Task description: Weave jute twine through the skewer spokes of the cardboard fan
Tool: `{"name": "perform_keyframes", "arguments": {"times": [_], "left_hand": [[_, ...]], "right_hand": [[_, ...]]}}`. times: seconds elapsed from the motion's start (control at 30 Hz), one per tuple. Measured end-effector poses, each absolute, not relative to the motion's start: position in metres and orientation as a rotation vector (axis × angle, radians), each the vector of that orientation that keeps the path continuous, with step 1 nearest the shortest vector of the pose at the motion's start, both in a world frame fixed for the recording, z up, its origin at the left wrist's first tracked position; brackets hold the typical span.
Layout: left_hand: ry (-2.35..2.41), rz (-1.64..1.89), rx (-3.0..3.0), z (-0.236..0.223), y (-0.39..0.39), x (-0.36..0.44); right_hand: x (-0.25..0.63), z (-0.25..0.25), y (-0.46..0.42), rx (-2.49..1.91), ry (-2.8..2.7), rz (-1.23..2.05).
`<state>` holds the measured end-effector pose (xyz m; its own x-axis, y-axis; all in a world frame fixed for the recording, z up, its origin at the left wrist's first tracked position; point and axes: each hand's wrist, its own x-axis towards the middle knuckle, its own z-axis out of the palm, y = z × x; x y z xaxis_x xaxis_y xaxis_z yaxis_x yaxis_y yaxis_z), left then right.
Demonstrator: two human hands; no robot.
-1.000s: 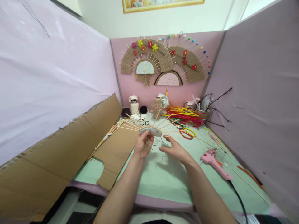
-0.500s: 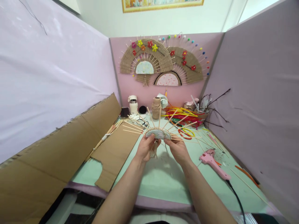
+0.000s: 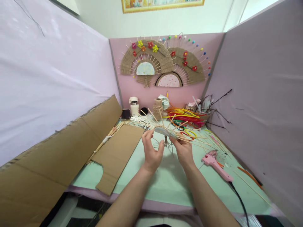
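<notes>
A small fan frame (image 3: 163, 131), a pale half-round base with thin wooden sticks spreading from its curved edge, is held over the table. My right hand (image 3: 183, 151) pinches its right end, thumb in front and fingers behind. A twine tassel (image 3: 167, 142) hangs below the base's straight edge. My left hand (image 3: 152, 153) is beside the left end with thumb and fingers apart, and it grips nothing. The frame tilts down toward the right.
A pink glue gun (image 3: 217, 165) with a black cord lies at right. Cardboard (image 3: 118, 151) and bundled sticks (image 3: 105, 140) lie at left. Behind stand a twine spool (image 3: 157, 108), a white bottle (image 3: 134, 107) and colourful pipe cleaners (image 3: 189, 115). Two decorated fans (image 3: 148, 47) hang on the back panel.
My left hand has let go of the fan frame's left end and its fingers have spread. The frame has tilted and shifted right in my right hand, its tassel swinging free.
</notes>
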<state>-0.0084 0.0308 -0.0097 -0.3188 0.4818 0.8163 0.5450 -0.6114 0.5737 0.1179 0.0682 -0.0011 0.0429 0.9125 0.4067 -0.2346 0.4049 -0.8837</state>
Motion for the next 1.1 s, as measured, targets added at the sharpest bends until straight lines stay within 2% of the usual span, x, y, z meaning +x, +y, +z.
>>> {"name": "perform_keyframes", "arguments": {"times": [0.2, 0.73, 0.87, 1.1], "left_hand": [[-1.265, -1.886, -1.803, -0.005, 0.026, -0.008], [-1.376, -2.023, -1.86, -0.002, 0.026, -0.011], [-1.397, -2.287, -1.796, -0.003, 0.027, -0.007], [-1.573, -3.162, -1.214, -0.004, 0.045, -0.016]], "right_hand": [[0.117, 0.0, 0.064, -0.721, -1.28, 0.908], [0.119, 0.0, 0.064, -0.714, -1.359, 0.874], [0.119, 0.0, 0.065, -0.748, -1.293, 0.868], [0.118, -0.009, 0.076, -0.7, -1.099, 1.148]]}}
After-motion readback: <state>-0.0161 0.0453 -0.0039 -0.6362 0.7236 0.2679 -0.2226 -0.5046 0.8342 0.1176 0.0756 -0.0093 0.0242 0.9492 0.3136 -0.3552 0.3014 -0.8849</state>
